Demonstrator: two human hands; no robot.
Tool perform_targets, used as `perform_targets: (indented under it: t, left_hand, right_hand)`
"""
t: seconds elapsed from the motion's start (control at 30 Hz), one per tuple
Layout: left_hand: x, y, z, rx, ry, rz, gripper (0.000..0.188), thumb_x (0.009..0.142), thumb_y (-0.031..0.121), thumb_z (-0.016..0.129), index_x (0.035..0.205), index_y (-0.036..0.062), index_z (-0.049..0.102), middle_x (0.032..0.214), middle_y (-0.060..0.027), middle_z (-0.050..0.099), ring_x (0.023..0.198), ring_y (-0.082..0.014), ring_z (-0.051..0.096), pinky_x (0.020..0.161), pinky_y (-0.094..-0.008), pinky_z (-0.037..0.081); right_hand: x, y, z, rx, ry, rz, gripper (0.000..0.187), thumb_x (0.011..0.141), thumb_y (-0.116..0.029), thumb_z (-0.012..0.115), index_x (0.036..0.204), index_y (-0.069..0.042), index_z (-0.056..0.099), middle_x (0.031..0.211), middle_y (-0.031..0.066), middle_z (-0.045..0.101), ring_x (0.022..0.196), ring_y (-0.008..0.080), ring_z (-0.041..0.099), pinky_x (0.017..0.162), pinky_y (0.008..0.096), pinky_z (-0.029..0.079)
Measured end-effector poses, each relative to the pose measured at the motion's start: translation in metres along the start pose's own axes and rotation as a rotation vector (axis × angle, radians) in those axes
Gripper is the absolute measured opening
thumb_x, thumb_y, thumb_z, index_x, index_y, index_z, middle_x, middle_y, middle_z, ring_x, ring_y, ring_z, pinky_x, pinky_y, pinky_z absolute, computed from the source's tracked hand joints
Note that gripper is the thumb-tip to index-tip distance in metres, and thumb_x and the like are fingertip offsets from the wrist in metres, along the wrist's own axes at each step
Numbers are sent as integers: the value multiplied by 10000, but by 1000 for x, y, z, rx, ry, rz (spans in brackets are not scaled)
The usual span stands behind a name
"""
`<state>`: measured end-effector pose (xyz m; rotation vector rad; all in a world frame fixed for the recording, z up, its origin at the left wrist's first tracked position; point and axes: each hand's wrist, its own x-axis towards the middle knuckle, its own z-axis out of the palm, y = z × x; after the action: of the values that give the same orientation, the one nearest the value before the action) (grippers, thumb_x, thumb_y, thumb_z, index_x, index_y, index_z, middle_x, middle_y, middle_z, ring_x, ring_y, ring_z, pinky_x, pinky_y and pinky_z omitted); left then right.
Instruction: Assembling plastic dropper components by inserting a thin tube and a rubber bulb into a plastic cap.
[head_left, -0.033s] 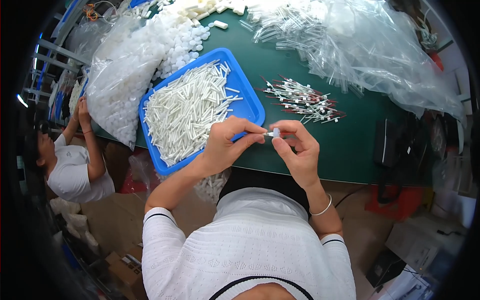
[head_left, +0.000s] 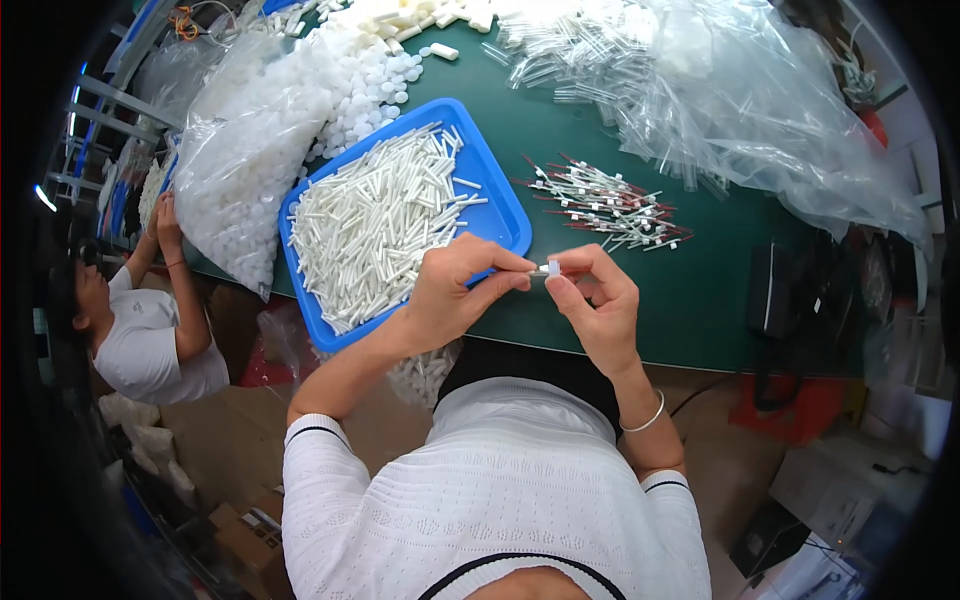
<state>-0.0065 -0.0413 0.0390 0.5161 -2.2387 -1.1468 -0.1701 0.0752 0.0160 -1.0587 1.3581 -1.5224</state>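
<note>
My left hand [head_left: 455, 285] is closed in a pinch on the end of a thin white stick [head_left: 539, 271]. Thumb and index finger of my right hand [head_left: 603, 300] pinch a small white translucent cap [head_left: 554, 268] at the stick's other end. The two hands almost meet over the table's near edge. Beside my left hand lies a blue tray [head_left: 508, 205] heaped with short white sticks [head_left: 370, 230]. Beyond my right hand is a loose pile of thin sticks with white caps and red ends [head_left: 605, 200]. Whether the held stick has a red end is hidden by my fingers.
A clear bag of white round caps [head_left: 240, 160] spills onto the green table [head_left: 650, 310] at the left. Clear tubes [head_left: 580, 55] and a large plastic bag [head_left: 760, 120] cover the far right. A black case [head_left: 775, 290] stands right. Another person [head_left: 150, 320] works at left.
The cap between my fingers looks turned slightly, and my right index fingertip has shifted a little to the right. Both hands otherwise keep their places.
</note>
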Motion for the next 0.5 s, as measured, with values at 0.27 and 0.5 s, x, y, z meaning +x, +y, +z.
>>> perform_targets:
  t: [0.27, 0.5]
  left_hand:
    - [65, -14, -38, -361, -551, -266, 423, 822, 83, 700, 1232, 68, 598, 801, -32, 706, 761, -75, 648, 722, -236, 489]
    - [213, -215, -118, 1386, 284, 288, 278, 798, 69, 572, 1041, 139, 686, 1268, -133, 532, 1248, -286, 425, 932, -439, 389]
  right_hand:
    - [21, 7, -13, 324, -75, 127, 248, 832, 82, 635, 1073, 46, 588, 1037, 110, 612, 872, 139, 626, 723, 257, 554]
    - [26, 11, -25, 577, 125, 127, 314, 817, 99, 589, 1115, 0, 587, 1097, 87, 602, 836, 140, 605, 722, 270, 527]
